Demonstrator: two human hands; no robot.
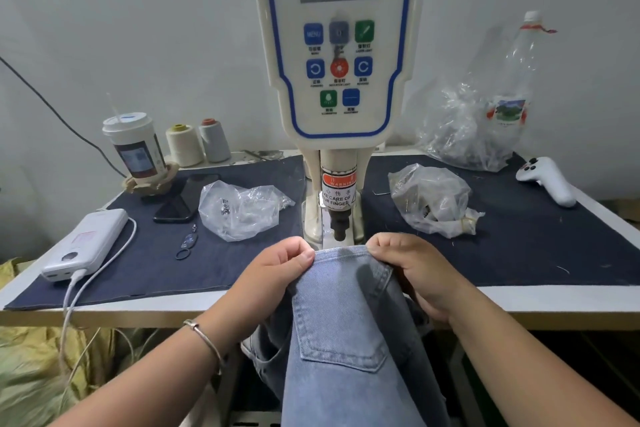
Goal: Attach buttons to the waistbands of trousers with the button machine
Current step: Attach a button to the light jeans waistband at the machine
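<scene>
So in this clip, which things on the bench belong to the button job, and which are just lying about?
Job:
cream servo button machine
light blue denim trousers, pinched at the waistband by left hand and right hand
two clear plastic bags of small metal parts

Lying about:
white power bank
black phone
lidded paper cup
white game controller

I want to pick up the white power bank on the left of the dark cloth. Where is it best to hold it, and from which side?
Probably grip the white power bank across its two long sides near the middle, coming from above. It lies flat, and a white cable is plugged into its near end, so that end is best avoided.
</scene>
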